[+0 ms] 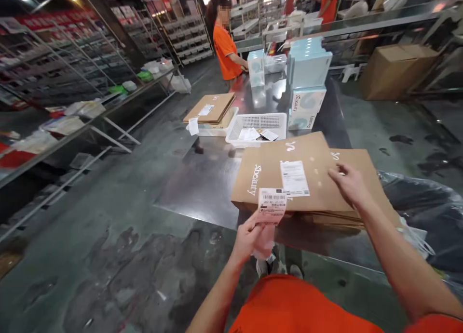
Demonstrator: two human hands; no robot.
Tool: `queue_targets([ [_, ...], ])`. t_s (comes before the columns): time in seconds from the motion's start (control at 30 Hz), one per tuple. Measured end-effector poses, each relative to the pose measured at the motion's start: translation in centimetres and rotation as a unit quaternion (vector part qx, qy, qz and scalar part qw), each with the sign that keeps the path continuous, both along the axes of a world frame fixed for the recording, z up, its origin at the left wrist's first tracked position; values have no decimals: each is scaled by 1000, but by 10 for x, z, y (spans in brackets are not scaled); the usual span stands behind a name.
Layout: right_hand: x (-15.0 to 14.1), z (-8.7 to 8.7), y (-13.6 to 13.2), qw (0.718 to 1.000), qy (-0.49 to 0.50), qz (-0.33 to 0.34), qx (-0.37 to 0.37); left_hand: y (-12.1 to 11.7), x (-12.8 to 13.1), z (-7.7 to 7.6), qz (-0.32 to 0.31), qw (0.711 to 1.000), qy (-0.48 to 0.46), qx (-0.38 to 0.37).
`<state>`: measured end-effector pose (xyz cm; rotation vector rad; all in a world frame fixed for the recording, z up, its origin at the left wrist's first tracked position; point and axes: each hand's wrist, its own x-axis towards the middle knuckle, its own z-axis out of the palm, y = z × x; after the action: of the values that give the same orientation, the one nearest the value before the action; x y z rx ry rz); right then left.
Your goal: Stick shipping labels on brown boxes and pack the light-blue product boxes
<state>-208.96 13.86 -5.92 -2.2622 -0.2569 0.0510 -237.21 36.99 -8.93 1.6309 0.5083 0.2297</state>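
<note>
My left hand (249,239) is closed on a small pink-white barcode label (272,205), held upright in front of a stack of flat brown cardboard mailers (267,171). The top mailer bears a white "Beauty" print and a white shipping label (294,178). My right hand (347,181) rests on the right part of that top mailer, fingers bent and spread, holding nothing. The stack lies at the near end of a shiny metal table (206,179).
A white plastic basket (255,122) with papers sits beyond the stack, beside another flat carton on a tray (211,109). Pale blue boxes (308,82) are piled further back. A person in an orange shirt (226,48) stands at the far end. Shelving lines the left; a dark plastic bag (423,203) lies right.
</note>
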Motion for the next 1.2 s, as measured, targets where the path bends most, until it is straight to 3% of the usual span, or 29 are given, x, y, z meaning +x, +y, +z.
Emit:
queue_targets([
  [0.1,27,7,-81,997,1,-58,-60,-29,12,-4,16,994,41,-103],
  [0.17,31,15,-105,991,-11,-58,-119,-46,19,-10,21,988,59,-139],
  [0.2,27,18,-103,990,-38,-36,-131,-53,21,-13,18,987,60,-149],
  [0.23,18,22,-94,990,-64,7,-125,-59,23,-15,15,986,62,-153],
  [0.3,-11,29,-57,980,-81,166,-67,-66,24,-16,14,986,68,-151],
  [0.37,-43,33,-12,943,-4,334,12,-66,23,-11,3,985,71,-160],
  [0.47,-82,33,41,904,52,419,60,-54,22,6,-54,976,16,-210],
  [0.53,-98,28,62,898,53,430,76,-42,25,18,-57,972,-46,-222],
  [0.63,-110,19,81,892,40,441,86,-21,35,21,41,982,-60,-174],
  [0.77,-102,2,110,906,-5,419,54,0,38,-11,131,984,6,-124],
  [0.97,-26,-23,184,957,-81,271,-65,30,3,-70,152,972,94,-151],
  [1.07,0,-34,210,953,-113,253,-125,41,-20,-87,146,973,113,-138],
  [1.2,0,-46,213,933,-151,243,-220,48,-59,-98,125,974,143,-122],
])
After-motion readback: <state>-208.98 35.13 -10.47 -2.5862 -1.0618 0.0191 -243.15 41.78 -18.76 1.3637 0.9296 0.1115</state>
